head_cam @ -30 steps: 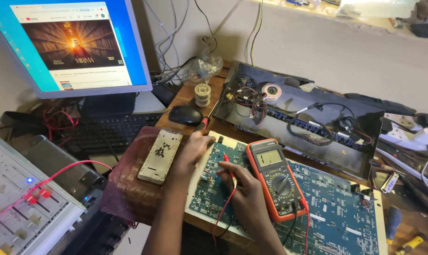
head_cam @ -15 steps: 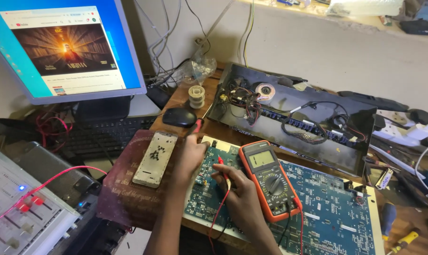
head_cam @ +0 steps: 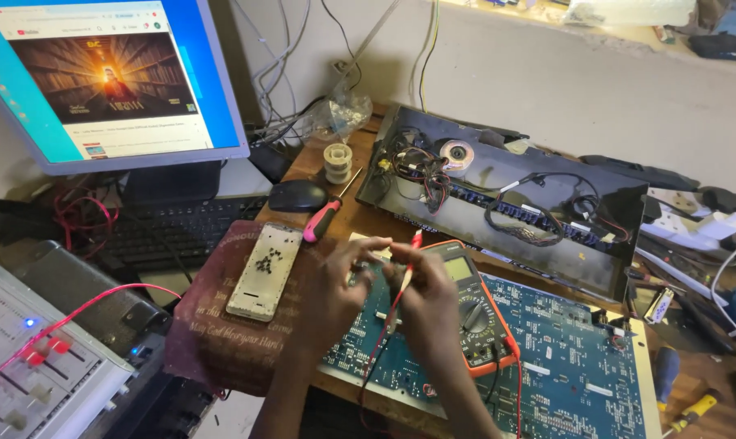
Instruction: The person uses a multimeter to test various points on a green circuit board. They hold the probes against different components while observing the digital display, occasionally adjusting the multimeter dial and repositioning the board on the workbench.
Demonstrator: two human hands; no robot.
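Observation:
Both my hands are raised together over a blue circuit board (head_cam: 563, 382). My right hand (head_cam: 429, 305) pinches a red test probe (head_cam: 412, 244) with its tip pointing up, and the red lead hangs down below. My left hand (head_cam: 335, 284) reaches across with its fingertips next to that probe; I cannot tell whether it grips anything. An orange multimeter (head_cam: 475, 305) lies on the board just right of my right hand.
A white phone frame (head_cam: 262, 272) with small screws on it lies on a maroon cloth (head_cam: 213, 341). A pink-handled screwdriver (head_cam: 323, 218), mouse (head_cam: 297, 195), solder spool (head_cam: 337, 161) and open black chassis (head_cam: 506, 195) lie behind. Monitor (head_cam: 99, 81), keyboard (head_cam: 173, 232) and mixer (head_cam: 34, 358) stand left.
Both hands have lifted off the board and come together. The red probe now points upward, held above the board, instead of down at it.

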